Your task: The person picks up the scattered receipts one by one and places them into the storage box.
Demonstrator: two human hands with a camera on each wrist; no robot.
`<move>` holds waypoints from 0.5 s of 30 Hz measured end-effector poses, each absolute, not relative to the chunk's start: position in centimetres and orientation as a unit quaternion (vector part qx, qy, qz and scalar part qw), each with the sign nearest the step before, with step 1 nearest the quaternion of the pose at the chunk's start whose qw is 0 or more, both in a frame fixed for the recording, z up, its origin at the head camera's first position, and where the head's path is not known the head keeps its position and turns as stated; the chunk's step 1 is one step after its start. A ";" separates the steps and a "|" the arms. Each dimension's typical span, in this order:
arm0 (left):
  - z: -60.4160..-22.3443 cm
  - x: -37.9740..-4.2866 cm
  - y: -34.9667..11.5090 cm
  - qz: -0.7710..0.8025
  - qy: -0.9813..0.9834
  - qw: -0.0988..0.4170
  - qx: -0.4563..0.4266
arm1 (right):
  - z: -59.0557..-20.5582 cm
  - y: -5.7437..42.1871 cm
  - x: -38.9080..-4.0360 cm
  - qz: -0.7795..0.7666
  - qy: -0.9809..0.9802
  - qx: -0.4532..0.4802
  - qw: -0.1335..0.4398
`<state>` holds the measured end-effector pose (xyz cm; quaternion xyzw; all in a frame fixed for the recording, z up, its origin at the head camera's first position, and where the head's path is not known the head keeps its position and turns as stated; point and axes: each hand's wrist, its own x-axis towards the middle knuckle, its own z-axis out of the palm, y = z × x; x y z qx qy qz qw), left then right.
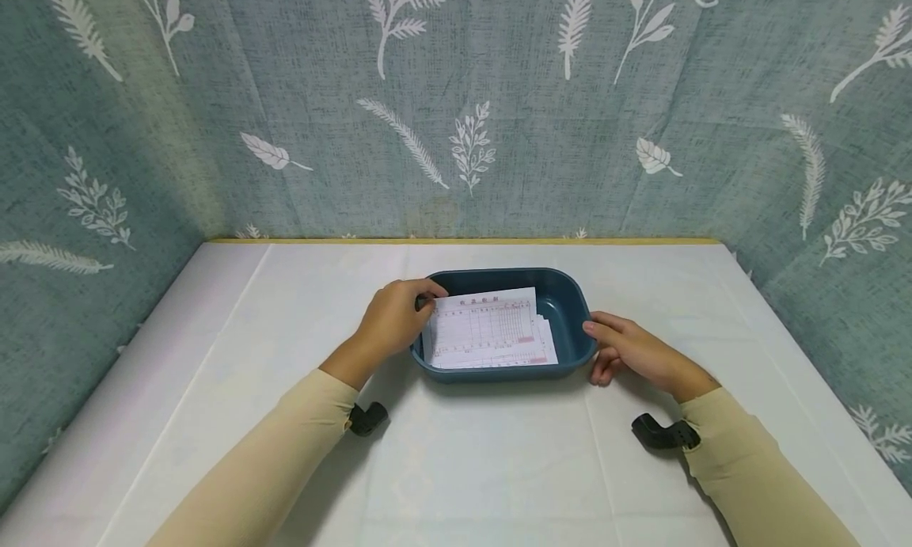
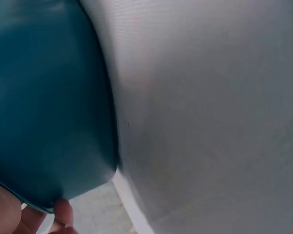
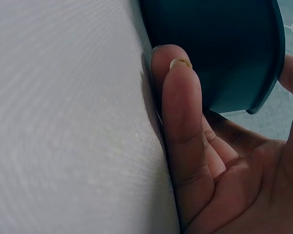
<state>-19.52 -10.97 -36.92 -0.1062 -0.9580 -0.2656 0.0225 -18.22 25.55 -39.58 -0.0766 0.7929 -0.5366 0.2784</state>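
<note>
A dark blue-green plastic basin (image 1: 499,375) with rounded corners sits on the white-covered table. In it lie several white printed receipt sheets (image 1: 484,325) with ruled columns, overlapping unevenly toward the left side. My left hand (image 1: 392,317) grips the basin's left rim, thumb and fingertips by the sheets' upper left corner. In the left wrist view, its fingertips pinch the rim below the basin's smooth wall (image 2: 53,107). At the opposite end, my right hand (image 1: 634,349) holds the right rim, thumb on the edge. The right wrist view shows its other fingers (image 3: 183,112) curled low beside the outer wall.
A white cloth covers the table (image 1: 492,460), whose far edge meets a yellow strip (image 1: 463,241). Green-blue fabric with white leaf prints (image 1: 299,175) stands behind and on both sides. Black wrist devices (image 1: 666,434) stick out from both sleeves.
</note>
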 end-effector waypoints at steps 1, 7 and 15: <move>-36.9 -19.5 -10.9 -0.264 -0.958 0.023 -0.106 | -39.6 25.6 -18.2 -0.537 0.793 -0.077 0.278; -36.9 -19.5 -10.7 -0.245 -0.963 0.033 -0.109 | -39.7 25.6 -18.2 -0.541 0.790 -0.076 0.279; -36.8 -19.3 -10.5 -0.237 -0.965 0.031 -0.106 | -39.8 25.7 -18.2 -0.545 0.787 -0.082 0.277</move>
